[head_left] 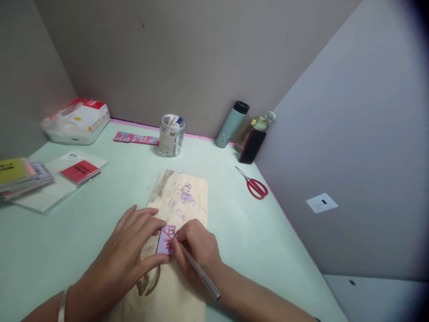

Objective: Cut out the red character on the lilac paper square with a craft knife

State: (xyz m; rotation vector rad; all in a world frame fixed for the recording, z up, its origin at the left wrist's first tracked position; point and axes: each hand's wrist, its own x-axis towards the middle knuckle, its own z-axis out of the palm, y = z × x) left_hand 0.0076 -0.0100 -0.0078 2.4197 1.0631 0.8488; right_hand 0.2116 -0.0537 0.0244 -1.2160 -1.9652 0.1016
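Note:
A small purple carving block (162,243) with pink and red characters on its face lies flat on a pale wooden board (187,290). My left hand (134,243) grips its left side, thumb at the near edge and fingertips at the far edge. In my right hand (199,248) is a slim silver carving knife (205,278), held like a pen. Its tip meets the block's right side, partly hidden by my fingers. Purple shavings (187,195) are scattered on the board beyond the block.
Red-handled scissors (256,188) lie at the right. Behind stand a glass jar (171,138) of tools, a teal bottle (231,125), a green bottle (259,122) and a phone (253,146). Red carved strips (137,137), a tissue pack (80,123) and packaged sheets (43,190) sit leftward.

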